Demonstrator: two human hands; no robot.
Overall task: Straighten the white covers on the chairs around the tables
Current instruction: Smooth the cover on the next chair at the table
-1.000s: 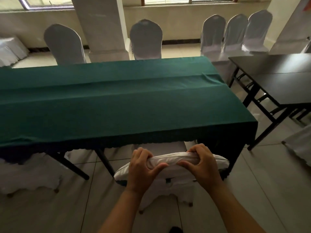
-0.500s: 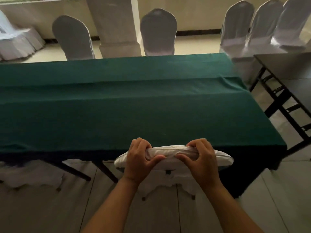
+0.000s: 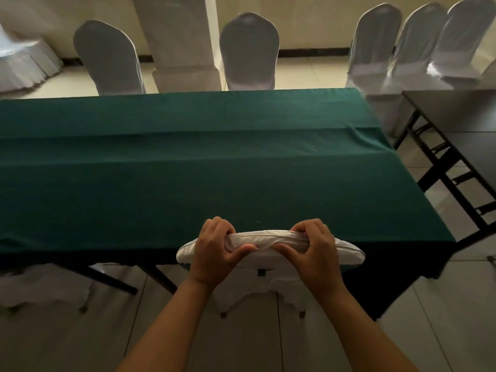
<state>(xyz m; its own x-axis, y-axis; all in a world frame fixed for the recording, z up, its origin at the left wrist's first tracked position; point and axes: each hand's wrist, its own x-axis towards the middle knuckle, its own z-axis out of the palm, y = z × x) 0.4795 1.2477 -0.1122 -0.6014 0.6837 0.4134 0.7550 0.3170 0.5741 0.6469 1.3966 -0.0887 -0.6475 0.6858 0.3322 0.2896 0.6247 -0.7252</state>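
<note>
At the far left of the frame a slumped white cover (image 3: 35,285) hangs low under the table edge, its hem ragged near the floor. Moving toward the centre, my left hand (image 3: 214,253) is clamped on the top of the chair cover (image 3: 268,237) at bottom centre, fingers curled over the front, thumb pinching from behind. Just right of it, my right hand (image 3: 314,251) grips the same top seam in the same way; the hands sit near each other but apart, with bunched cloth between them. The chair is pushed in close to the green table (image 3: 188,162), its back top level with the cloth edge. The risk I see: both grips are near the middle, so a pull could drag the seam off-centre or leave the outer corners loose. Tugging hard might also tip the chair back toward me or snag the green cloth. To the upper right, three covered chairs (image 3: 418,41) stand beside a bare dark table (image 3: 461,111).
</note>
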